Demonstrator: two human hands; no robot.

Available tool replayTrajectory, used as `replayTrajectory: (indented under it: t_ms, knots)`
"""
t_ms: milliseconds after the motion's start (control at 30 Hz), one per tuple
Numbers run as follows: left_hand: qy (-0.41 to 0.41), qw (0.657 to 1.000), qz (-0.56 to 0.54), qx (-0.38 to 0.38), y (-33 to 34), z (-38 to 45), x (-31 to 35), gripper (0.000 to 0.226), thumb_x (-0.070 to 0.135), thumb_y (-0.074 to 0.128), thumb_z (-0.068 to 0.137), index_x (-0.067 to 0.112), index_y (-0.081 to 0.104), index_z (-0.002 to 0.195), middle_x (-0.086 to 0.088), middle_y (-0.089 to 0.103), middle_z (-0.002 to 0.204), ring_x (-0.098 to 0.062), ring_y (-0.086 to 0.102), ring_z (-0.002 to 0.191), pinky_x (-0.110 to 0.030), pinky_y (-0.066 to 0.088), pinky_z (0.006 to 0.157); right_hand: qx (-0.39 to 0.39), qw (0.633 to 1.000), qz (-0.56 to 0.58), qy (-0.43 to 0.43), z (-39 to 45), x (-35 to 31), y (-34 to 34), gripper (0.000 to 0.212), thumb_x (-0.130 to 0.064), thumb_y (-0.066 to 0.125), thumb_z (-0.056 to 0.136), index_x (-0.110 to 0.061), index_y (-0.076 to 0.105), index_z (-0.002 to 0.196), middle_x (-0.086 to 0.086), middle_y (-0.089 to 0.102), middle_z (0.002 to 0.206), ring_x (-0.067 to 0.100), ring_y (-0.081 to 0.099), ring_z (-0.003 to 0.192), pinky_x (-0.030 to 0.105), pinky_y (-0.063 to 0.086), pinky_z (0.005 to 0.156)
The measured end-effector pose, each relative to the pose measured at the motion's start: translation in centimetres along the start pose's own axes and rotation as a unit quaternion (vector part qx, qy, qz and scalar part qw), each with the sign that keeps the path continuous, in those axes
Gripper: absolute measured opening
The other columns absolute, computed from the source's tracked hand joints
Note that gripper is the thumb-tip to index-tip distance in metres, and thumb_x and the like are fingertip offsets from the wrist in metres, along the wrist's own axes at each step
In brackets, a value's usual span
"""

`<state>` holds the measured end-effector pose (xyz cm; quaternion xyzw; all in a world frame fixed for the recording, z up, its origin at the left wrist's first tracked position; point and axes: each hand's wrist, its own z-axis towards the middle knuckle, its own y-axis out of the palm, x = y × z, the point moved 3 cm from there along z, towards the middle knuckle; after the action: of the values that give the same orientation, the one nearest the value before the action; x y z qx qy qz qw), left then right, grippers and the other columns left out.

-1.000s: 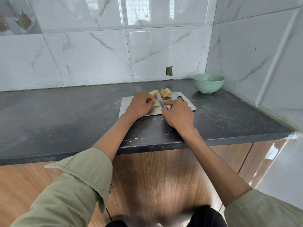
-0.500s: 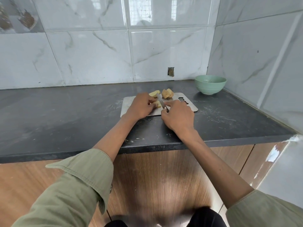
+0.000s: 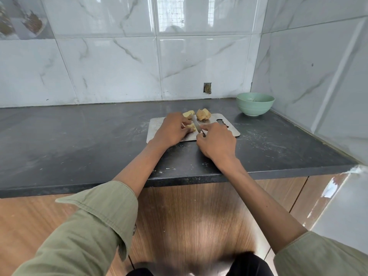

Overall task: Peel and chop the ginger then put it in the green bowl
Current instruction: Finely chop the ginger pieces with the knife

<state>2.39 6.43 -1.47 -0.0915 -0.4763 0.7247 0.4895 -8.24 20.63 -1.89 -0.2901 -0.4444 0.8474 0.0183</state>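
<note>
A: What are the hands doing?

B: The left hand [image 3: 172,130] lies knuckles up on the board [image 3: 157,128], fingers curled over a pale ginger piece [image 3: 191,127] and pinning it down. Most of that piece is hidden under the fingers. The right hand [image 3: 216,143] is closed round the knife [image 3: 197,126], forefinger stretched along the back of the blade.

A: Can you see the handle?

B: No, the palm covers it. Only the blade shows.

A: Which way does it point?

B: Its long axis runs from the right hand away to the far left, tip near the far edge of the board, and the blade sits against the right side of the held piece.

A: Where is the rest of the ginger?

B: On the far side of the board: a peeled yellow piece [image 3: 188,113] beyond the left fingers, partly hidden by them, and a browner lump [image 3: 203,114] just to its right.

A: And the bowl?

B: The bowl [image 3: 255,104] stands on the counter [image 3: 79,136] at the far right, in the corner, well apart from the board. Something pale lies inside; I cannot make out what.

A: Any writing?

B: None I can read. The board's right end has a cut-out handle.
</note>
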Motion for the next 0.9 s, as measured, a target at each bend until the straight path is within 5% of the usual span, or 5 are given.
replayTrajectory:
  t_ms: [267, 500, 733, 900]
  knots:
    - [0.004, 0.999, -0.030, 0.009, -0.1, -0.5, 0.1, 0.034, 0.030, 0.078, 0.088, 0.023, 0.074, 0.121, 0.001, 0.074, 0.098, -0.013, 0.066, 0.082, -0.037, 0.056, 0.085, -0.005, 1.000, -0.006, -0.012, -0.2, -0.1, -0.1, 0.034, -0.035, 0.053, 0.089, -0.029, 0.075, 0.115, 0.010, 0.067, 0.110, 0.034, 0.063, 0.101, 0.034, 0.039, 0.072]
    - [-0.013, 0.999, -0.024, 0.023, 0.2, -0.4, 0.3, 0.017, 0.045, 0.065, 0.090, 0.035, 0.076, 0.098, 0.014, 0.072, 0.086, -0.004, 0.065, 0.080, -0.037, 0.058, 0.076, -0.002, 1.000, 0.015, -0.019, -0.3, -0.2, -0.3, 0.035, -0.038, 0.054, 0.090, -0.035, 0.074, 0.118, 0.009, 0.068, 0.111, 0.032, 0.063, 0.104, 0.035, 0.043, 0.075]
    - [-0.055, 0.997, -0.045, 0.033, 0.3, -0.1, -0.6, 0.018, 0.016, 0.064, 0.088, 0.027, 0.078, 0.091, 0.011, 0.074, 0.092, -0.008, 0.065, 0.080, -0.037, 0.058, 0.079, 0.001, 0.999, 0.046, -0.003, -0.4, -0.2, -0.9, 0.040, -0.034, 0.057, 0.089, -0.037, 0.072, 0.126, 0.007, 0.069, 0.119, 0.032, 0.062, 0.111, 0.038, 0.049, 0.082]
    - [-0.067, 0.996, -0.046, 0.031, 0.5, 0.3, -0.5, 0.008, 0.036, 0.070, 0.087, 0.030, 0.075, 0.085, 0.015, 0.073, 0.084, -0.006, 0.067, 0.081, -0.035, 0.058, 0.078, 0.000, 0.998, 0.058, 0.012, -0.5, -0.1, -1.0, 0.041, -0.033, 0.058, 0.089, -0.036, 0.071, 0.127, 0.006, 0.069, 0.120, 0.033, 0.063, 0.110, 0.038, 0.049, 0.082]
